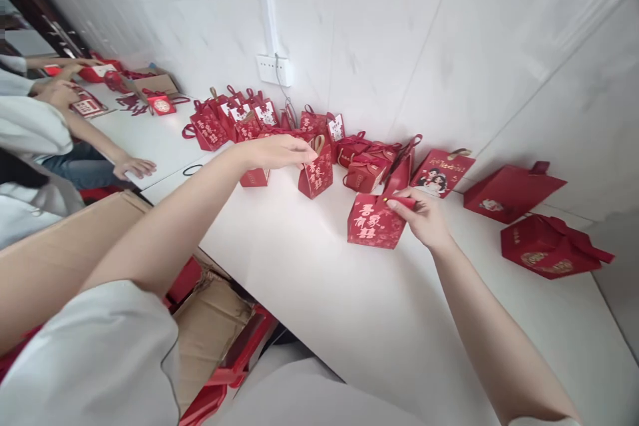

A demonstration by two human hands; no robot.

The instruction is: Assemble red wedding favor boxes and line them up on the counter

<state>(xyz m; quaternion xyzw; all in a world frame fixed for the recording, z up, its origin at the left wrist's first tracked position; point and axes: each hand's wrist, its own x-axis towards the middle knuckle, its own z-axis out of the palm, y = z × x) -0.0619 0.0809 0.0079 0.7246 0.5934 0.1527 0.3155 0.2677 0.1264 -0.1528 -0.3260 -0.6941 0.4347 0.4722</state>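
Note:
My right hand (419,213) is closed on the top of a red gift box (377,223) with pale Chinese characters on its front. That box is just over the white table (319,279); whether its base touches cannot be told. At the middle of the table, my left hand (284,150) has its fingers closed at the top of another red gift box (317,176), next to its gold ribbon loop. Part of a smaller red box (254,177) shows under my left wrist. Bow-tied red boxes (363,173) lie between my hands, farther back.
Many red gift boxes (210,128) line the wall, and a six-sided box (552,246) lies at right. An opened cardboard box (214,309) holding red items stands below the table. Other people's hands (134,166) are at left, near a small carton (154,83). A wall socket (274,70) has a cable.

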